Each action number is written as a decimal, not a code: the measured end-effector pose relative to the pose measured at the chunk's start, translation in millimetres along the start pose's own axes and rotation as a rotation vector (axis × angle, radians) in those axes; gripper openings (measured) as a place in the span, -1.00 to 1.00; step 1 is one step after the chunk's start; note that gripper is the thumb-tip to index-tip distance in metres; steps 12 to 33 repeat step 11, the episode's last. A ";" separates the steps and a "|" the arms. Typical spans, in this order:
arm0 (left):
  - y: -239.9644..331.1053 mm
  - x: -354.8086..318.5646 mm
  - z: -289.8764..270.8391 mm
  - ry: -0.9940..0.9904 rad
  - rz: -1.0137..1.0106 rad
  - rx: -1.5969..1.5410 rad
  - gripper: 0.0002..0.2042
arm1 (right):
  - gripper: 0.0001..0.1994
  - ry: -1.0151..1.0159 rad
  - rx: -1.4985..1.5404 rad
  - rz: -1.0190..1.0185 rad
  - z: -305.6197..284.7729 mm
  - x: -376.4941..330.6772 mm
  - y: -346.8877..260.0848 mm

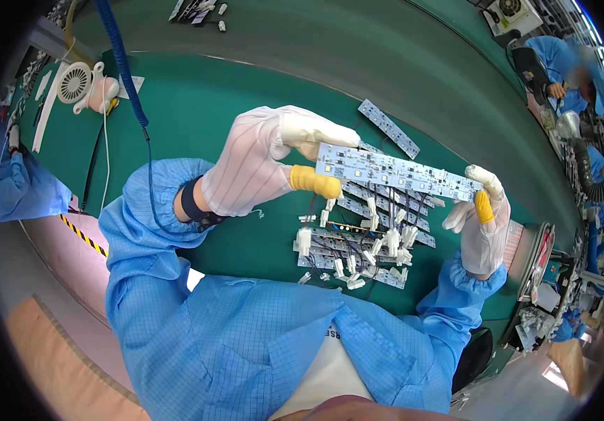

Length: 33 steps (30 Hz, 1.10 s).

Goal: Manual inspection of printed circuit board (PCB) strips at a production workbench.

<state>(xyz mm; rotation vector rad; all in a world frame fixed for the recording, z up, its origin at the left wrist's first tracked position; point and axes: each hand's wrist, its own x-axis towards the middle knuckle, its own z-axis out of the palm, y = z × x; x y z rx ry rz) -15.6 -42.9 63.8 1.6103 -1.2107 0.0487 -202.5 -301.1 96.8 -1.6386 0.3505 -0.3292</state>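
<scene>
A long white LED circuit board (400,174) is held up across the bench between my gloved hands. My left hand (260,158) is closed on its left end, the thumb in a yellow finger cot. At the right end my right hand (486,223) pinches the board, a yellow cot on one finger there too. Beneath it lies a pile of similar LED boards (330,242) with dark wires and white plug connectors (392,242). One more LED board (389,129) rests at a slant beyond the held one. A wrist strap (191,202) circles my left wrist.
A green mat (210,91) covers the bench. A blue coiled cord (121,63) hangs at the left and runs to my wrist strap. A small white fan (77,84) stands far left. Beside my right arm is a rack (537,263). Other people in blue work nearby.
</scene>
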 end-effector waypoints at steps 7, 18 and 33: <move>-1.1 -4.2 0.7 0.023 -0.004 -0.114 -0.54 | -0.33 0.044 -0.033 0.020 6.4 -1.3 -3.2; -0.1 -1.1 -3.2 -0.068 -0.012 -0.067 -0.55 | -0.28 0.060 -0.028 0.027 1.7 -2.9 -2.4; -0.1 -1.1 -3.2 -0.068 -0.012 -0.067 -0.55 | -0.28 0.060 -0.028 0.027 1.7 -2.9 -2.4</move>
